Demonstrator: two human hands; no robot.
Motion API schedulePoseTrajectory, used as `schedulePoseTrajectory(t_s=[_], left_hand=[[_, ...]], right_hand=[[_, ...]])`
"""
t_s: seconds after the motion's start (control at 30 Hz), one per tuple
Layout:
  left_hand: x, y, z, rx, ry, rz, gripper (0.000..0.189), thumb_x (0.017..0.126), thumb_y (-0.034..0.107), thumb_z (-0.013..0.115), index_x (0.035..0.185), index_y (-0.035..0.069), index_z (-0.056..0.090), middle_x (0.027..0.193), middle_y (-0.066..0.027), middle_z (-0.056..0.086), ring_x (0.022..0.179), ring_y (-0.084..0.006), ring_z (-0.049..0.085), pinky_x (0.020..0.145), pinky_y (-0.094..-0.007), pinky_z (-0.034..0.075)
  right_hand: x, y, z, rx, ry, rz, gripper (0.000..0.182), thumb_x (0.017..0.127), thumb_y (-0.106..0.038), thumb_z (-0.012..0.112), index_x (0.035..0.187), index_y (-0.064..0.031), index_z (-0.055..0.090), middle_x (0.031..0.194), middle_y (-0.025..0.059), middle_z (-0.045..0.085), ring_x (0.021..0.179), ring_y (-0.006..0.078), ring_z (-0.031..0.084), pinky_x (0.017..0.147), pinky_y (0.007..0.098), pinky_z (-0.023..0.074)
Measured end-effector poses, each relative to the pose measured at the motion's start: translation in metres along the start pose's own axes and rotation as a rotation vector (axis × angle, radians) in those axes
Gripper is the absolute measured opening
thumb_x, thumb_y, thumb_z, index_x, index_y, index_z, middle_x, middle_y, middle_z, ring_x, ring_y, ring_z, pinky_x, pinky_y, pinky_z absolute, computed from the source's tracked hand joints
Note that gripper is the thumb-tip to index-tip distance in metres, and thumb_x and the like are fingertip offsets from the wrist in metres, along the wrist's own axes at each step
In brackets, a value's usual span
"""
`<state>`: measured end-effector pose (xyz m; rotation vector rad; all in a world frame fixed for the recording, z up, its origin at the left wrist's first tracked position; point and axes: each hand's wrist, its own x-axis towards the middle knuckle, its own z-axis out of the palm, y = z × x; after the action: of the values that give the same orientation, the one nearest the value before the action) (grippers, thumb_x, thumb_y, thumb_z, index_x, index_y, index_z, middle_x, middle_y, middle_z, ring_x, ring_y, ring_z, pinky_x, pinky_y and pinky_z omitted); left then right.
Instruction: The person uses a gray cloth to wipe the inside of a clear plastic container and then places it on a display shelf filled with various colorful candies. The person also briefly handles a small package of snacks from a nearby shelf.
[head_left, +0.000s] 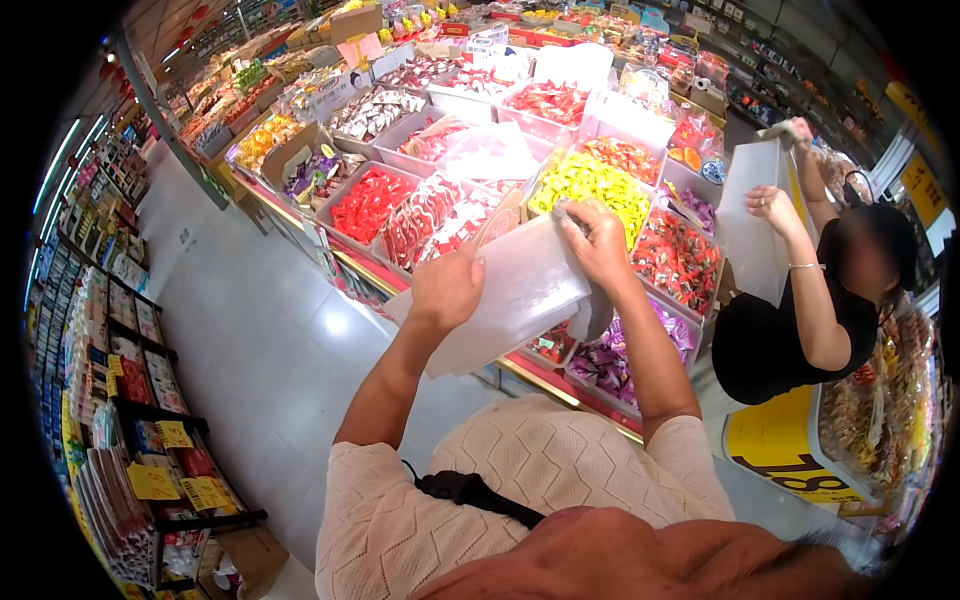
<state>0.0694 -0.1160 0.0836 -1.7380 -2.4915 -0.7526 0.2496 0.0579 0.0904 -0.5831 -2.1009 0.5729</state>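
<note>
A translucent plastic bin (517, 285) is tilted in front of me, over the near edge of the candy display. My left hand (450, 285) grips its left side. At its upper right corner, my right hand (600, 244) holds a grey cloth (592, 319) against the plastic, and part of the cloth hangs down beside the bin. Just beyond my hands lie yellow-wrapped candies (592, 187) and red-and-white candy packets (424, 217). Purple-wrapped candies (611, 360) sit in a bin below my right forearm.
To the right, a person in black (795, 337) holds up another translucent bin (757, 225) and a cloth (780, 131). A yellow-sided stand (780, 442) is near them. Grey floor (247, 322) runs along the left, past shelves with yellow price tags (154, 481).
</note>
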Motion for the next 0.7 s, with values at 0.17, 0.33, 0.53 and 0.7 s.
schedulePoseTrajectory(t_s=[0.17, 0.33, 0.53, 0.7], left_hand=[[-0.006, -0.002, 0.000, -0.006, 0.009, -0.005, 0.025, 0.095, 0.027, 0.047, 0.092, 0.004, 0.056, 0.078, -0.0218, 0.065, 0.076, -0.0429, 0.063, 0.071, -0.0545, 0.047], [-0.003, -0.004, -0.002, 0.046, -0.043, -0.010, 0.028, 0.095, 0.028, 0.047, 0.101, 0.003, 0.058, 0.082, -0.0207, 0.067, 0.080, -0.0406, 0.065, 0.074, -0.0533, 0.049], [0.005, 0.001, -0.001, 0.100, 0.003, -0.025, 0.029, 0.094, 0.029, 0.048, 0.099, 0.002, 0.060, 0.081, -0.0219, 0.067, 0.081, -0.0418, 0.065, 0.075, -0.0545, 0.048], [0.007, 0.007, -0.002, 0.124, -0.015, -0.081, 0.030, 0.094, 0.030, 0.050, 0.099, 0.003, 0.062, 0.083, -0.0231, 0.067, 0.082, -0.0422, 0.066, 0.077, -0.0546, 0.049]], right_hand=[[0.009, -0.017, -0.001, -0.062, -0.122, -0.070, 0.020, 0.079, -0.005, 0.068, 0.100, -0.0020, 0.069, 0.089, 0.0146, 0.064, 0.085, 0.0285, 0.064, 0.076, 0.0376, 0.0504], [0.027, 0.005, 0.010, 0.038, -0.155, 0.030, 0.022, 0.074, -0.014, 0.069, 0.094, -0.0041, 0.068, 0.090, 0.0171, 0.065, 0.086, 0.0355, 0.064, 0.078, 0.0421, 0.0513], [0.042, 0.001, 0.029, -0.178, -0.143, 0.230, 0.016, 0.073, -0.014, 0.066, 0.084, -0.0037, 0.065, 0.093, 0.0211, 0.066, 0.089, 0.0383, 0.064, 0.080, 0.0464, 0.0509], [0.035, 0.011, 0.040, -0.187, 0.211, 0.172, 0.010, 0.071, -0.008, 0.066, 0.077, -0.0018, 0.061, 0.078, 0.0196, 0.062, 0.077, 0.0359, 0.063, 0.071, 0.0439, 0.0493]])
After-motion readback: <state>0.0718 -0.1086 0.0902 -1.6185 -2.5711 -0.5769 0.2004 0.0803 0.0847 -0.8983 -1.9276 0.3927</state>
